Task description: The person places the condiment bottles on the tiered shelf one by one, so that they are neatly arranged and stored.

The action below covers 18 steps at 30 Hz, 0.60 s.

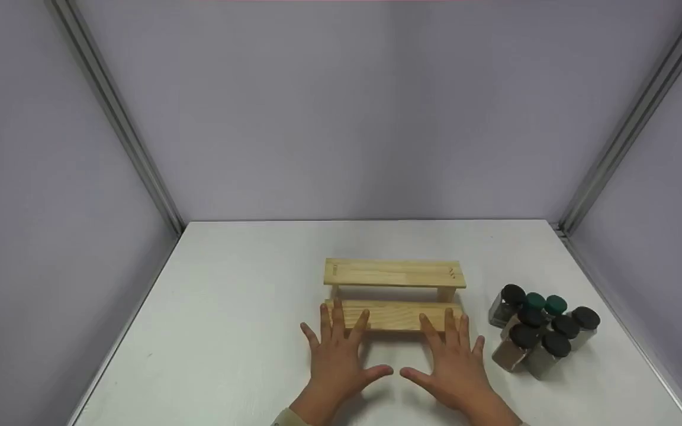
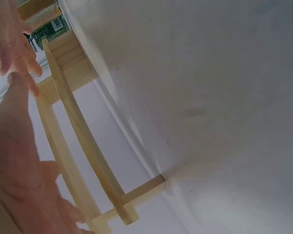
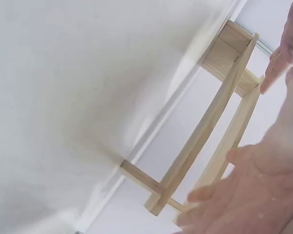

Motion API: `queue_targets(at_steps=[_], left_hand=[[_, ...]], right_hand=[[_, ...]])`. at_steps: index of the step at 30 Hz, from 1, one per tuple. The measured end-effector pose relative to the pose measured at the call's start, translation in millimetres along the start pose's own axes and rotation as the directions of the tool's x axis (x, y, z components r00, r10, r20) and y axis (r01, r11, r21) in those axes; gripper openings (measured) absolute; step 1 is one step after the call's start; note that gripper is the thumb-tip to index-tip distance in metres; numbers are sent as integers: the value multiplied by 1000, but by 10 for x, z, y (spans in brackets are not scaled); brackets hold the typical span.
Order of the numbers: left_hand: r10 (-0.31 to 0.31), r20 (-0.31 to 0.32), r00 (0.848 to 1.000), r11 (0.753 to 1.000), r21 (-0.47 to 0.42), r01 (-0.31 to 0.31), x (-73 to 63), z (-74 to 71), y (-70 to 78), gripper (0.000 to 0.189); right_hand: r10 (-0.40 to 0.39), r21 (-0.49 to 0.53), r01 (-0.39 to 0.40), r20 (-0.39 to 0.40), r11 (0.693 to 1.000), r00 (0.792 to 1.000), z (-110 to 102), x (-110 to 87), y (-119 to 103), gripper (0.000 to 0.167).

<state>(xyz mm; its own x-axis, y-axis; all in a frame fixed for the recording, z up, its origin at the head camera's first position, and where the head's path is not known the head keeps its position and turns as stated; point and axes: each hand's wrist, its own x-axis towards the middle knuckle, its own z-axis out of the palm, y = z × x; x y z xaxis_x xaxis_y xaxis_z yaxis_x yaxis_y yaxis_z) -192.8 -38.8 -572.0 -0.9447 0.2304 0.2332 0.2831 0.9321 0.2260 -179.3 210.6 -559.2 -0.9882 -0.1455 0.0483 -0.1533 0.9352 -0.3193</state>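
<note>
A two-step wooden rack [image 1: 397,273] stands near the middle of the white table, its upper board behind the lower one. In the head view my left hand [image 1: 336,361] is spread in front of the rack's left half, its fingertips overlapping the lower board. My right hand [image 1: 452,368] is likewise spread before the right half, thumb pointing toward the left thumb with a small gap between. Both wrist views show the rack [image 2: 83,131] [image 3: 210,131] from low down beside the hands. Neither hand holds anything; whether any fingertip touches the wood I cannot tell.
To the right of the rack, several clear jars [image 1: 510,354] with black or dark green lids stand in a close cluster. Grey-white panels [image 1: 370,112] enclose the white table [image 1: 216,331] at the back and both sides, with metal posts [image 1: 122,118] in the corners.
</note>
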Motion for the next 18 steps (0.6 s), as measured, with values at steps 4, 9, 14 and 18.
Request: queue_targets(at_steps=[4,9,14,18], left_hand=[[-30,8,1000,997,-69,30,46,-61,-62,113],[-108,15,994,968,-228,108,54,-128,-160,107],[-190,18,982,883,-434,179,59,-195,-277,98],[-217,26,976,829,-523,198,81,-220,-336,90]], right_hand=[[8,44,-6,-44,999,999,-114,-59,14,111],[19,66,-2,-258,998,966,-241,-228,132,102],[68,75,-38,-447,996,892,-353,-355,337,96],[192,114,-159,-409,981,892,-440,-420,464,103]])
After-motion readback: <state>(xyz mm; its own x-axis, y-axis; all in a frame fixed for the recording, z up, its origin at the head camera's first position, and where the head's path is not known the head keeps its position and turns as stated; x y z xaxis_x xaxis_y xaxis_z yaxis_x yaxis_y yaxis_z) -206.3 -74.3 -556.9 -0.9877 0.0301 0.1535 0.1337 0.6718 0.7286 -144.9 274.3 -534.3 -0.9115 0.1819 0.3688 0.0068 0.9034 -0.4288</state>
